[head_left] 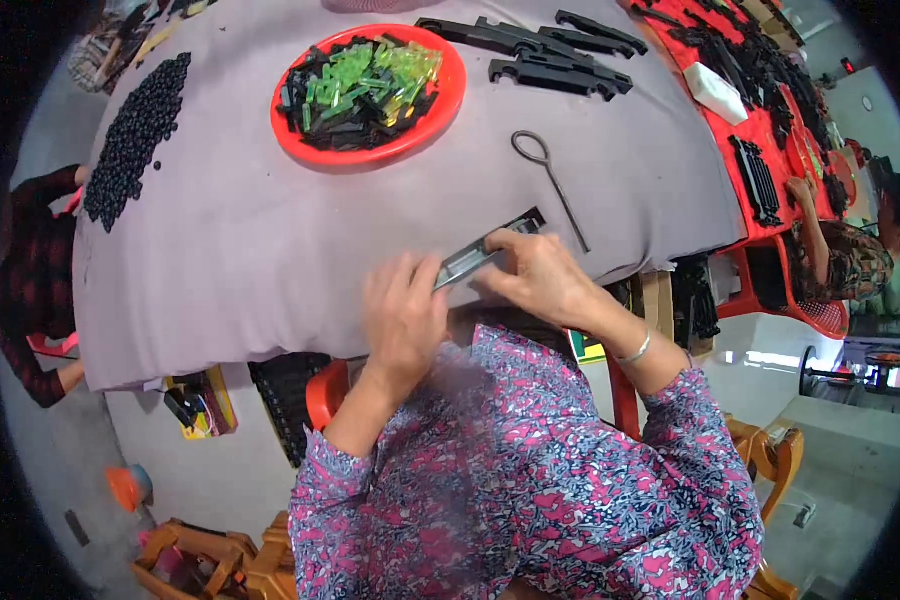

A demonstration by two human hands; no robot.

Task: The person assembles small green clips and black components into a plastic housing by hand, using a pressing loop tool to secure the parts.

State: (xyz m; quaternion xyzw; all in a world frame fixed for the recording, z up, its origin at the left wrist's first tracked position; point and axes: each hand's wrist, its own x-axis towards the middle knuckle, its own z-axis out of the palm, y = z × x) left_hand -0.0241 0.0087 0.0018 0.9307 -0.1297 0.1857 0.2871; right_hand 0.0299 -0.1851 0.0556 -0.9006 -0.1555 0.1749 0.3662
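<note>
Spanning the space between both hands, a dark narrow piece with a shiny, pale strip along its top [464, 262] was held slantwise above the near part of the lilac-grey cloth [240, 265]; the right hand [550, 280] had its thumb and fingers clamped on the middle of it, leaving its far end poking out past the knuckles; the left hand [403, 318] was at its nearer end, fingers curled against it (they were blurred, so I could not tell how firmly they gripped). Just beyond the right hand lay a metal rod with a looped end [560, 190]; farther beyond the grip, slightly to its left, sat a red tray [454, 95] heaped with clear green and yellow pieces [345, 72] and short black pieces [370, 132]; to the tray's right, well past the grip, long black parts [560, 76] lay bunched; far off to the grip's left spread a heap of small black pieces [135, 140].
</note>
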